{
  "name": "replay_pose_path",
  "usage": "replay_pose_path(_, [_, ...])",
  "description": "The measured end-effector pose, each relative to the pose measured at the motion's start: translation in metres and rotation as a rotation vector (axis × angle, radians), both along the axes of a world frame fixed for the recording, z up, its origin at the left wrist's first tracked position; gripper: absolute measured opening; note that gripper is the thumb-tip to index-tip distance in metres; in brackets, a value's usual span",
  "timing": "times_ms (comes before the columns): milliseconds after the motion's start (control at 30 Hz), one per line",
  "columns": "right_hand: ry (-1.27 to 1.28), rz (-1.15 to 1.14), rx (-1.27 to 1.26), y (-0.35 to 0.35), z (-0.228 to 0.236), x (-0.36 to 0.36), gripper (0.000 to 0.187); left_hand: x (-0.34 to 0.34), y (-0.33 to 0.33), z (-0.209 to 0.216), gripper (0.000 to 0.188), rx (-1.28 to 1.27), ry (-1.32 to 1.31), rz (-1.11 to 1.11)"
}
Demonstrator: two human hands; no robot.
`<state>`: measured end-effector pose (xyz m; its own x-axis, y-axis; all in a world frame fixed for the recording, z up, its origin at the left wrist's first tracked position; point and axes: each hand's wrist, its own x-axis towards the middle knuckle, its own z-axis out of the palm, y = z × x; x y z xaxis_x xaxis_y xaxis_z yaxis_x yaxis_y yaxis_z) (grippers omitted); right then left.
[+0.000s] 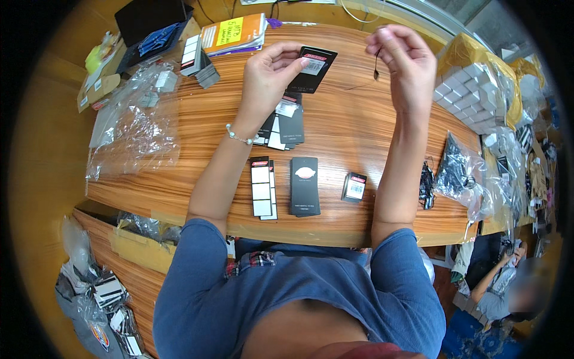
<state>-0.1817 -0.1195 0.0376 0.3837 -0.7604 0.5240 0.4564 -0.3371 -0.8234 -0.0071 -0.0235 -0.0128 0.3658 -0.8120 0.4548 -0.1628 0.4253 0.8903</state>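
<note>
My left hand (270,76) pinches a black hang tag (311,81) by its left edge, with a white barcode label and a red stripe on it. Higher at the right, my right hand (408,63) is closed on a thin black tag string (376,73) that dangles from the fingertips. Below my left hand lies a fanned pile of dark tags (292,127). Nearer me are white-panelled tags (261,190), a stack of dark grey tags (305,197) and a small stack of barcode tags (355,186).
Black strings (427,184) and a clear bag of black pieces (455,164) lie at the right. Beyond them stands a wrapped block of small white boxes (469,90). Clear plastic bags (134,128), a tag stack (200,63) and an orange notebook (234,33) are at the left. Another person sits lower right.
</note>
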Motion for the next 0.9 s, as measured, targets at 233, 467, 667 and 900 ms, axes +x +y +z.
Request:
replay_pose_path(233, [0.435, -0.257, -0.325, 0.03, -0.012, 0.037, 0.012, 0.003, 0.008, 0.017, 0.022, -0.11, 0.01, 0.105])
replay_pose_path(467, [0.529, -0.361, -0.417, 0.042, -0.015, 0.046, 0.01, 0.005, 0.008, 0.015, 0.025, -0.118, -0.002, 0.106])
replay_pose_path(667, [0.454, -0.473, -0.614, 0.034, -0.02, 0.05, 0.009, 0.003, 0.008, 0.014, 0.024, -0.113, -0.037, 0.119])
replay_pose_path(900, [0.418, -0.468, -0.62, 0.033, -0.024, 0.053, 0.007, -0.002, 0.011, 0.018, 0.022, -0.064, -0.04, 0.086])
